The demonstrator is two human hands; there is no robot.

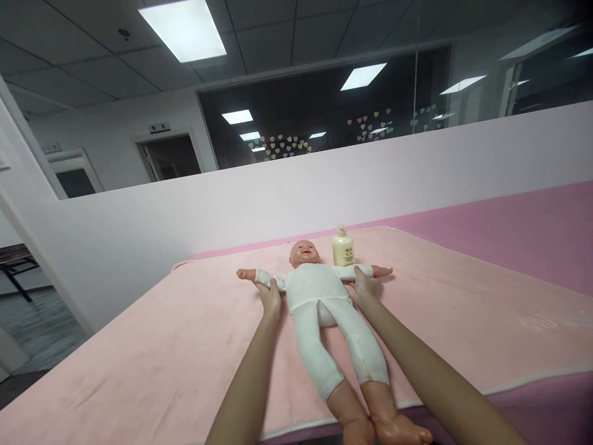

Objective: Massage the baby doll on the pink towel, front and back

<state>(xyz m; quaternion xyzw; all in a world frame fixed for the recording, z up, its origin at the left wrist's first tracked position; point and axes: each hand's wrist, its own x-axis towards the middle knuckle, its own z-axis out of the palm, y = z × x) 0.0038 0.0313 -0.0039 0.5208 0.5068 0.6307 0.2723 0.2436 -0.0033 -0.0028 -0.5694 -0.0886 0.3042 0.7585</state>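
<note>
While doll (317,283) lies face-up on pink towel (199,327), left hand (270,299) and right hand (365,288) pinch outstretched sleeves (264,275), thumbs (273,285) uppermost; arm-holding step, seemingly; next move calls for matched, gentle grip.

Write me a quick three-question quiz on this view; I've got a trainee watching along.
1. Multiple choice: which part of the doll is the left hand holding?
A) a leg
B) an arm
C) the head

2. True or false: the doll is lying face down.

3. Fill in the blank: the pale yellow bottle stands nearer to the ____ hand than to the other.

Key:
1. B, with the thumb on top of the sleeve.
2. False; it lies on its back on the pink cloth.
3. Right; the right hand holds the doll's other arm, on the bottle's side.
</note>
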